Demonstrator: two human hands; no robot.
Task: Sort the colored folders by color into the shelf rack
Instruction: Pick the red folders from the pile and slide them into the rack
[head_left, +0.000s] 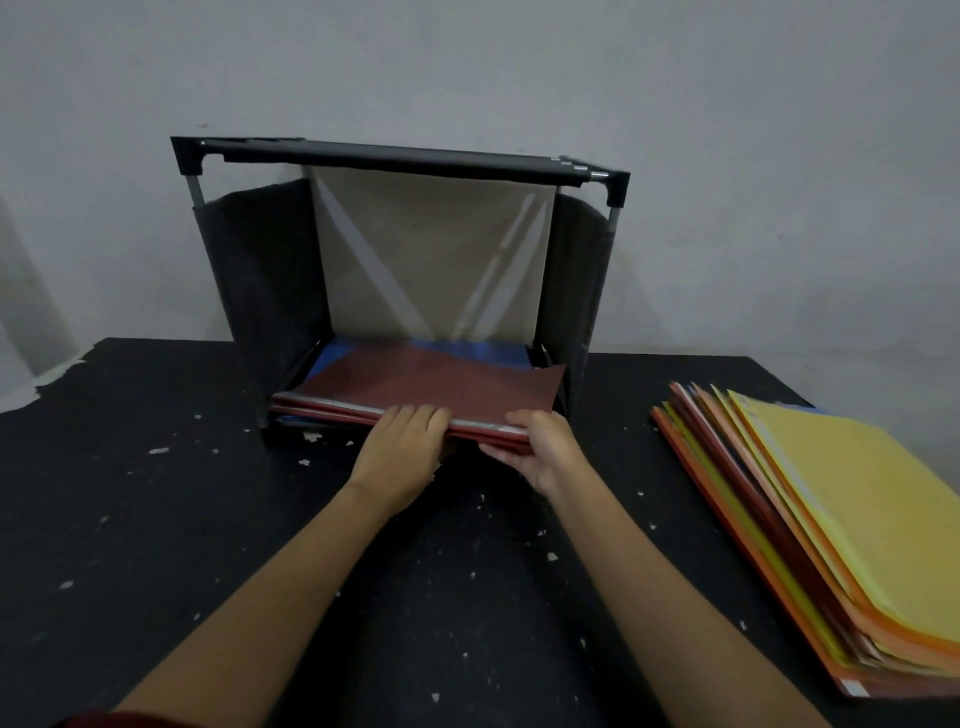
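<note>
A black shelf rack (400, 161) with fabric sides stands at the back of the black table. On its bottom shelf lies a dark red folder (426, 384) on top of blue folders (498, 351). My left hand (400, 452) rests with its fingers on the red folder's front edge. My right hand (540, 447) grips that same edge, fingers under it and thumb over it. A fanned stack of yellow, orange and red folders (831, 504) lies on the table to the right.
A pale wall rises behind the rack. The black table (156, 519) is dotted with white chipped flecks, and its covering is torn along the far left edge. The rack's upper level holds nothing visible.
</note>
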